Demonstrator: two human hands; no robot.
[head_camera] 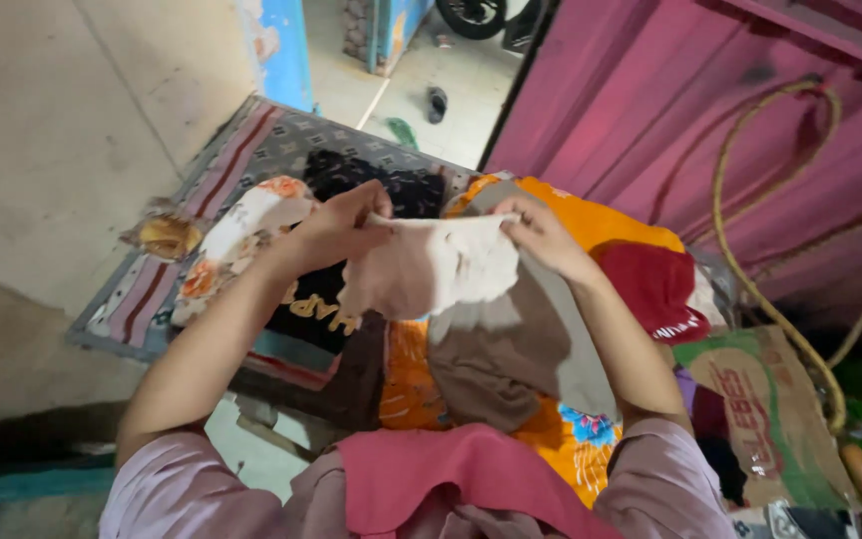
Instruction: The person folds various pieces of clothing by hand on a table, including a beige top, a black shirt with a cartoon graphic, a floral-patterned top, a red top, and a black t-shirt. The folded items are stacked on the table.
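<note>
Both hands, left [336, 228] and right [541, 235], pinch the pale cloth [431, 265] by its top edge, stretched level between them.

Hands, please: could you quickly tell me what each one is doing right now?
Left hand: closed, pinching the top edge of the pale cloth.
Right hand: closed, gripping the same cloth's other corner.

At frame centre, a pale cream cloth [436, 265] with faint brown marks. Below it, an orange floral fabric [561, 439] and a brown garment [496, 359]. Right, a red cap [655, 284]. Left, a grey striped mat [251, 150]. Upper right, a magenta wall [670, 110].
</note>
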